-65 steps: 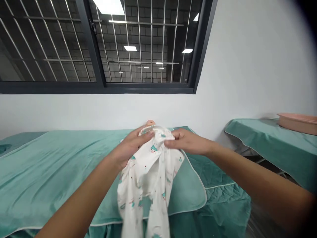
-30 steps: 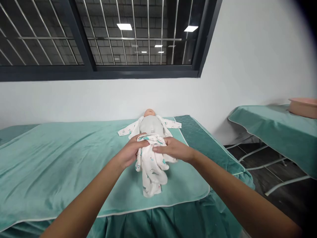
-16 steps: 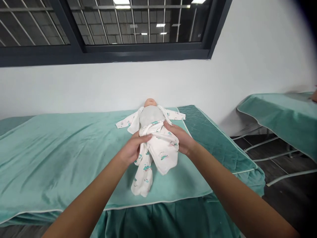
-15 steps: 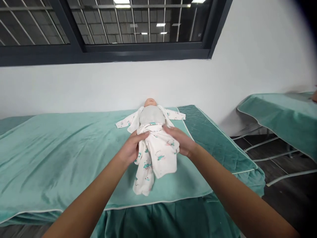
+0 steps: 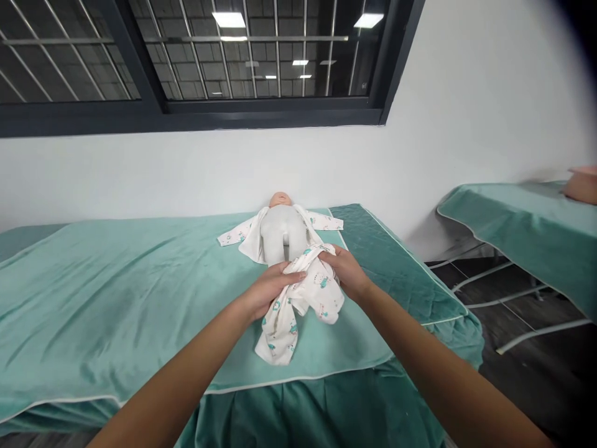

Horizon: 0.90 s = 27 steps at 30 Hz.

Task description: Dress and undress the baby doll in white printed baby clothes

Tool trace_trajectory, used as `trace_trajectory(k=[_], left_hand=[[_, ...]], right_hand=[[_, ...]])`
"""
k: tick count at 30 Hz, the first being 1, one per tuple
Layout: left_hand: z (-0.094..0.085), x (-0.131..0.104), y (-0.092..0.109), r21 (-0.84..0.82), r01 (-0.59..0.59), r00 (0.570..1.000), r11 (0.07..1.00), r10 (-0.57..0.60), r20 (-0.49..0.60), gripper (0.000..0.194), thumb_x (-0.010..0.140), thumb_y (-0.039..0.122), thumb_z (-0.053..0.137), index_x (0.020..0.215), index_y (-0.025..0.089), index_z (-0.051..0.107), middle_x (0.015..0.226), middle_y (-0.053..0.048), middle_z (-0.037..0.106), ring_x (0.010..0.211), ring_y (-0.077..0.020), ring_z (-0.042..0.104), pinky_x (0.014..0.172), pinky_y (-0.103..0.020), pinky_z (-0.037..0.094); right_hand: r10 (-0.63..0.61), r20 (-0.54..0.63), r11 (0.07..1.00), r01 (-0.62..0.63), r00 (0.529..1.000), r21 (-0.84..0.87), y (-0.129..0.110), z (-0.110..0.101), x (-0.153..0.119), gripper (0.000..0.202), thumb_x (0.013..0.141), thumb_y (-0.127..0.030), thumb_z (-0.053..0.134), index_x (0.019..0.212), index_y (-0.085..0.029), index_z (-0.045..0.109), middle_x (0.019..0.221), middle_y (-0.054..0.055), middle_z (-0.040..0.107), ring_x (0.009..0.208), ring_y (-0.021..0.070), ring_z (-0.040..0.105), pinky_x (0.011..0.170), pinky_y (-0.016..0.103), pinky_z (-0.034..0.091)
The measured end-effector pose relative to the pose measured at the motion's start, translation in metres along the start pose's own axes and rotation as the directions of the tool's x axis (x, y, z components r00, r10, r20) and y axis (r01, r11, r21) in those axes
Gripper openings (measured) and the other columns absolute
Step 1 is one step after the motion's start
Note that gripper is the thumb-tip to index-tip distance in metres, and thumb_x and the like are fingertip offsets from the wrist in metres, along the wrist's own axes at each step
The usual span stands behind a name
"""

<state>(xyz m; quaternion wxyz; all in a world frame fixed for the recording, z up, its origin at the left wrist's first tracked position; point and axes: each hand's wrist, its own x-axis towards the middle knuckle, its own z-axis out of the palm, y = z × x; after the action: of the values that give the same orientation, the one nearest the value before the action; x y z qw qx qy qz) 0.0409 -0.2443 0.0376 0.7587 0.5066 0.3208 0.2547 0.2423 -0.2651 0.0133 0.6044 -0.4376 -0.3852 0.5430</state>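
Head camera is showing me a green-covered bed [image 5: 140, 298], the widest thing in reach, with a doll [image 5: 283, 225] lying on its back there in an open printed jacket [image 5: 237, 233]. White patterned trousers [image 5: 323, 287] are bunching up between my left hand [image 5: 274, 287] and my right hand [image 5: 347, 270], just in front of the doll's legs. Left thumb and fingers are pinching gathered cloth; the right ones are pinching the upper edge's other end. At the far right, a pink basin [image 5: 582, 185] is sitting, partly cut off, on a second draped surface [image 5: 522, 230]; I am not seeing inside it. Compared with half a second ago, the trousers are slanting more, and the doll's legs are now showing.
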Motion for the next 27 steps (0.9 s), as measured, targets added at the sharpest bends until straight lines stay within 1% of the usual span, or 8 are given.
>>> trace_trajectory(k=[5,9,11,16,19,21,25,27], left_hand=[[-0.006,0.017,-0.002,0.391,-0.017,0.972,0.92,0.106,-0.208,0.03,0.074,0.034,0.073,0.095,0.016,0.063,0.088,-0.006,0.071,0.081,-0.0224,0.066,0.068,-0.03,0.048],[-0.009,0.032,-0.007,0.884,0.074,0.945,0.462,0.25,-0.21,0.013,0.081,0.027,0.058,0.089,0.017,0.06,0.094,-0.01,0.07,0.087,-0.024,0.065,0.069,-0.03,0.044],[-0.008,0.039,-0.007,0.939,0.097,0.959,0.331,0.22,-0.176,0.012,0.081,0.024,0.056,0.09,0.018,0.061,0.099,-0.011,0.07,0.091,-0.0248,0.065,0.07,-0.03,0.043],[-0.001,0.049,-0.001,0.958,0.074,0.99,0.277,0.094,-0.103,0.007,0.076,0.021,0.06,0.08,0.018,0.065,0.097,-0.011,0.073,0.092,-0.0274,0.067,0.072,-0.03,0.043],[-0.001,0.046,0.006,0.957,0.045,0.996,0.287,0.057,-0.063,0.013,0.077,0.024,0.06,0.086,0.019,0.068,0.1,-0.01,0.074,0.094,-0.0272,0.067,0.073,-0.03,0.044],[-0.004,0.041,0.01,0.934,0.031,0.998,0.357,0.041,-0.049,0.021,0.08,0.031,0.059,0.095,0.02,0.069,0.103,-0.007,0.074,0.095,-0.0256,0.067,0.074,-0.029,0.046],[-0.01,0.032,0.011,0.658,0.011,1.0,0.753,-0.023,0.009,0.036,0.08,0.047,0.063,0.105,0.021,0.07,0.105,-0.004,0.074,0.097,-0.0247,0.067,0.075,-0.029,0.049],[-0.014,0.03,0.008,0.495,0.012,0.999,0.869,-0.035,0.036,0.04,0.077,0.05,0.069,0.104,0.02,0.07,0.105,-0.005,0.073,0.097,-0.0247,0.066,0.076,-0.03,0.049]], right_hand=[[0.018,-0.06,0.935,-0.038,0.998,-0.353,0.045,-0.007,-0.011,0.045,0.076,-0.051,0.067,0.102,-0.015,0.07,0.095,0.007,0.075,0.086,0.0254,0.066,0.072,0.035,0.051],[-0.001,-0.109,0.854,-0.056,0.994,-0.518,0.068,-0.006,-0.015,0.043,0.076,-0.053,0.065,0.095,-0.015,0.072,0.097,0.01,0.076,0.095,0.0322,0.065,0.078,0.04,0.049],[-0.022,-0.102,0.825,-0.039,0.995,-0.563,0.072,-0.004,-0.014,0.039,0.078,-0.051,0.065,0.092,-0.016,0.073,0.098,0.01,0.075,0.097,0.0335,0.065,0.083,0.042,0.048],[-0.083,-0.106,0.789,0.0,0.991,-0.615,0.076,0.001,-0.011,0.032,0.082,-0.043,0.06,0.099,-0.019,0.07,0.105,0.01,0.074,0.101,0.0323,0.065,0.089,0.042,0.046],[-0.118,-0.116,0.792,0.023,0.986,-0.61,0.081,0.0,-0.012,0.034,0.086,-0.045,0.055,0.106,-0.02,0.067,0.11,0.008,0.073,0.105,0.03,0.064,0.091,0.04,0.046],[-0.141,-0.113,0.828,0.054,0.984,-0.558,0.083,-0.001,-0.013,0.035,0.088,-0.047,0.054,0.109,-0.021,0.066,0.112,0.007,0.072,0.106,0.0277,0.064,0.092,0.039,0.047],[-0.127,-0.159,0.956,0.079,0.979,-0.282,0.088,-0.001,-0.011,0.039,0.085,-0.05,0.06,0.11,-0.02,0.065,0.109,0.006,0.073,0.101,0.0265,0.065,0.087,0.037,0.05],[-0.1,-0.181,0.982,0.068,0.978,-0.175,0.089,0.001,-0.011,0.041,0.084,-0.051,0.062,0.11,-0.02,0.065,0.105,0.006,0.074,0.096,0.0256,0.066,0.082,0.036,0.051]])
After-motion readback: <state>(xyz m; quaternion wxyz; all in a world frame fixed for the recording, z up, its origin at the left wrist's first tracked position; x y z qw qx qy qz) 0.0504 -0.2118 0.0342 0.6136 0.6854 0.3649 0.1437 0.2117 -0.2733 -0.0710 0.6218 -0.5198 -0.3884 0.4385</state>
